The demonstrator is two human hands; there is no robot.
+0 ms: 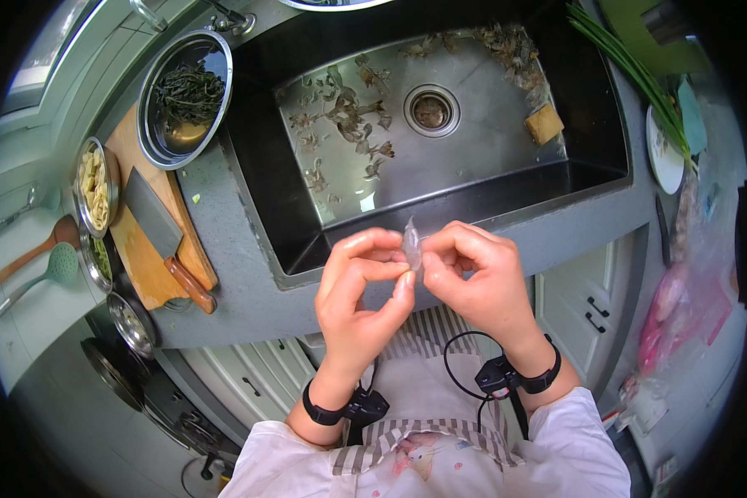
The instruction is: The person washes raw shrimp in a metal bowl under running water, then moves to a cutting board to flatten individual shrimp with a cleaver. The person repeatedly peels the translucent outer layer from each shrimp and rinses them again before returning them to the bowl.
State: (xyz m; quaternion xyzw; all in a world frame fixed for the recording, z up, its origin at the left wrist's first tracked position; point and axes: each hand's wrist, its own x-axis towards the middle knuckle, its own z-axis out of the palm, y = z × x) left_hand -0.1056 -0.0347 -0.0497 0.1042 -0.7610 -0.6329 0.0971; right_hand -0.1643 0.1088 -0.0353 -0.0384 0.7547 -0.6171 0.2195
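A greyish, translucent peeled shrimp (413, 244) is pinched between the fingertips of my left hand (364, 286), its narrow end pointing away from me. From the other side, my right hand (476, 274) has its thumb and index finger pressed together against the shrimp's edge; whether it grips a bit of the shrimp is too small to tell. Both hands are just over the front rim of the dark sink (423, 215). Inside the sink, shrimp shells and heads (352, 115) lie scattered on the left, with another heap of shells (513, 56) in the far right corner.
Left of the sink, a cleaver (154, 211) rests on a wooden cutting board (143, 274). Beyond it stands a steel bowl (227, 93) of dark greens. A yellowish sponge (544, 124) sits in the sink's right side. Green onions (635, 75) cross a white plate (657, 165) at right.
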